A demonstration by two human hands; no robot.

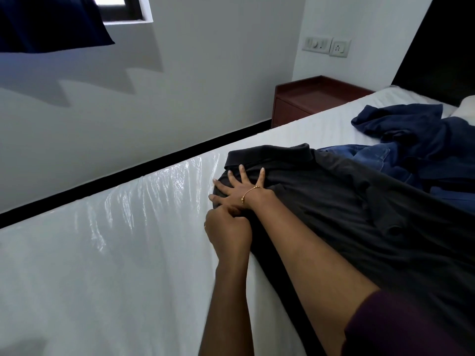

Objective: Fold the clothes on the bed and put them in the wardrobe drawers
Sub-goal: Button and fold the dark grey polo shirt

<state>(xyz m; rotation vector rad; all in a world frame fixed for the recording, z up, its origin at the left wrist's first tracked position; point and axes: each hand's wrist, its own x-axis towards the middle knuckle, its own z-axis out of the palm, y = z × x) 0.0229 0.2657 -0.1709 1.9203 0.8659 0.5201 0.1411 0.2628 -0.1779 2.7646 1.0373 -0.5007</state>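
Room: white walls, with a dark window (pixel 120 7) high up and a dark blue curtain (pixel 51 21) hanging by it.
Bed: the bed (pixel 102 253) has a white sheet, and its side is shiny and wrinkled.
Black shirt: the black shirt (pixel 347 206) lies spread on the bed at the near edge, its collar pointing to the far end.
Right hand: the right hand (pixel 239 186) lies flat on the shirt near the collar, fingers straight and spread wide, pressing the cloth down. It wears a thin gold bracelet (pixel 248 194).
Left hand: the left hand (pixel 228 232) is just beside the right wrist, fingers curled, pinching the shirt's edge at the side of the bed.
Other clothes: a dark blue pile (pixel 411 134) and blue jeans (pixel 370 158) lie crumpled behind the shirt, touching it.
Bedside table: a reddish-brown bedside table (pixel 308 98) stands in the corner past the bed. Its top looks bare.
Wall plugs: white switches and a socket (pixel 326 46) sit above the table.
Writing: none that can be read.
Sleeve: a dark purple sleeve (pixel 401 327) covers the right upper arm.
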